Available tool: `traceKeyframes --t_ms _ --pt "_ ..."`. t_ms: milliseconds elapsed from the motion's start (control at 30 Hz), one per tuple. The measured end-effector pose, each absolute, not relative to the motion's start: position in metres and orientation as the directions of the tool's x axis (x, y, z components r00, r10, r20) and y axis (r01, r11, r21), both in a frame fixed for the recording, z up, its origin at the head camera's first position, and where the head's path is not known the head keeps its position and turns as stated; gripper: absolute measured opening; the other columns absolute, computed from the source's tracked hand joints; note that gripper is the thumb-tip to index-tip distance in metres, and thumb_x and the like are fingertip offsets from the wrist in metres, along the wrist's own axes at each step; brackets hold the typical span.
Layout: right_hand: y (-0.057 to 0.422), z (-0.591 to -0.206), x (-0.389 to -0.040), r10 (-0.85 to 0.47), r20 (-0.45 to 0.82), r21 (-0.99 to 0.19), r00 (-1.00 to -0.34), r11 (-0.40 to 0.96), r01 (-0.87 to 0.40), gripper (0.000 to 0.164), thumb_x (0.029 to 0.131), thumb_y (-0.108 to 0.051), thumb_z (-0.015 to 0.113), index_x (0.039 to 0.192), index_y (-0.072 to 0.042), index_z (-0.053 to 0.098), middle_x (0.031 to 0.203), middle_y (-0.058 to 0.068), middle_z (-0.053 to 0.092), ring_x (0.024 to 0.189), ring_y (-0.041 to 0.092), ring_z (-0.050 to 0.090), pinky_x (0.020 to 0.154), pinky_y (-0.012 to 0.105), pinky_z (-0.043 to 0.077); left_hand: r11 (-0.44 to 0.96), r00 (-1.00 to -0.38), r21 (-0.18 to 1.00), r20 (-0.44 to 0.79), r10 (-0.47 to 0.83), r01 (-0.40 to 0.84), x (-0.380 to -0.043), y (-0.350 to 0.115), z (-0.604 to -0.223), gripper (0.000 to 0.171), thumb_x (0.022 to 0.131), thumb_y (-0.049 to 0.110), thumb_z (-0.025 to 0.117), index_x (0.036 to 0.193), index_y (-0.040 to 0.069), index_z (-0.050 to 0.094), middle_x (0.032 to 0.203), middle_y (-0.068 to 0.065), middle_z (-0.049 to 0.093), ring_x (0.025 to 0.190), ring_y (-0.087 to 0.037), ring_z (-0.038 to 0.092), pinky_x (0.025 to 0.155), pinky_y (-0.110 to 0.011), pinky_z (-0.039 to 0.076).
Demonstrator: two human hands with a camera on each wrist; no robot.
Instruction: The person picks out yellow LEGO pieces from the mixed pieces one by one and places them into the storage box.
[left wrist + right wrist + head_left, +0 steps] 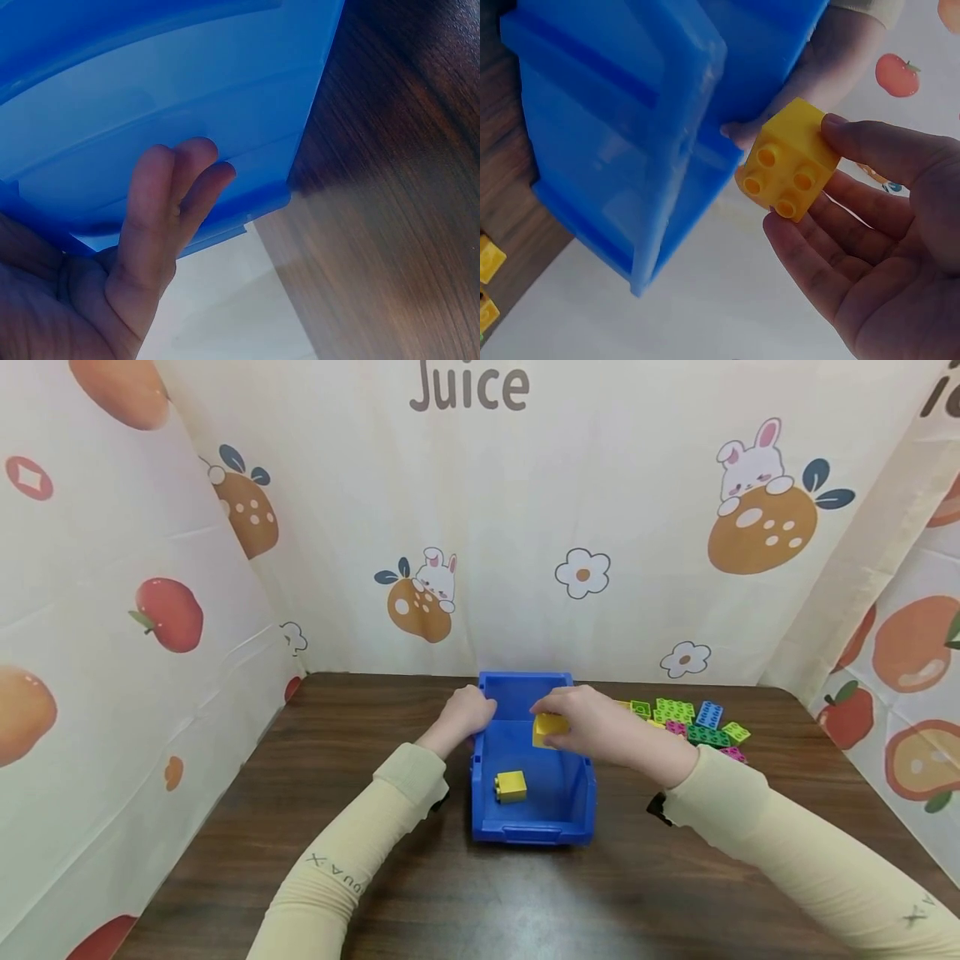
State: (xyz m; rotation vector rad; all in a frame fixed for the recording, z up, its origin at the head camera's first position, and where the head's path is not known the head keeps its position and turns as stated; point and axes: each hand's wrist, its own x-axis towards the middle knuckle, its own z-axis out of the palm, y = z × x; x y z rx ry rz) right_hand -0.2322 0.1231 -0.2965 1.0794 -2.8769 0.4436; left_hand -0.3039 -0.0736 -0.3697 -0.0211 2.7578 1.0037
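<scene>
A blue plastic bin [533, 836] with a low front stands on the table. My left hand [467, 710] grips its left wall near the back, fingers [148, 202] lying along the outside in the left wrist view. Over the bin, my right hand [600, 722] pinches a yellow toy building brick [799, 154] between thumb and fingers; four round studs show on one face. Another yellow brick [512, 787] lies on its side on the bin floor, its studs facing left.
Several loose bricks lie on the table right of the bin, among them a blue brick [708, 715], a dark green brick [708, 735] and a lime brick [673, 710]. A printed curtain [510, 493] hangs behind the brown wooden table [360, 718] and along both sides.
</scene>
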Motion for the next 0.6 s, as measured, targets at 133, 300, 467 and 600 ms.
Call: traceKeyframes --t_ms 133,300,467,600 --pt "0.121 -0.303 -0.231 -0.651 0.110 -0.267 -0.751 0.708 -0.653 0.035 0.079 -0.015 0.076 0.111 -0.006 0.067 0.104 0.008 0.067 0.090 0.019 0.063 0.074 0.029 0.056 0.767 -0.979 0.637 -0.196 0.058 -0.082 -0.305 -0.073 -0.372 0.037 0.097 0.022 0.043 0.069 0.001 0.054 0.048 -0.006 0.043 0.053 -0.029 0.066 0.059 -0.041 0.057" --pt "0.118 -0.313 -0.230 -0.661 0.075 -0.280 -0.747 0.705 -0.652 0.035 0.079 -0.016 0.076 0.111 -0.006 0.067 0.103 0.007 0.067 0.090 0.018 0.062 0.074 0.028 0.056 0.760 -0.978 0.644 -0.199 0.062 -0.083 -0.305 -0.073 -0.373 0.037 0.097 0.023 0.043 0.069 0.001 0.053 0.048 -0.005 0.042 0.053 -0.029 0.066 0.061 -0.041 0.057" --pt "0.112 -0.324 -0.230 -0.673 0.043 -0.278 -0.738 0.702 -0.656 0.033 0.079 -0.017 0.076 0.110 -0.008 0.067 0.103 0.007 0.067 0.089 0.017 0.062 0.075 0.028 0.055 0.761 -0.974 0.641 -0.218 0.055 -0.101 -0.305 -0.073 -0.371 0.038 0.098 0.025 0.044 0.071 0.001 0.055 0.049 -0.006 0.044 0.051 -0.027 0.065 0.062 -0.041 0.057" --pt "0.108 -0.333 -0.229 -0.682 0.016 -0.289 -0.731 0.697 -0.656 0.032 0.080 -0.016 0.075 0.110 -0.008 0.068 0.105 0.007 0.068 0.092 0.018 0.062 0.078 0.031 0.055 0.768 -0.973 0.632 -0.224 0.055 -0.102 -0.304 -0.073 -0.369 0.039 0.098 0.026 0.043 0.069 0.003 0.054 0.049 -0.005 0.044 0.050 -0.025 0.064 0.058 -0.038 0.057"
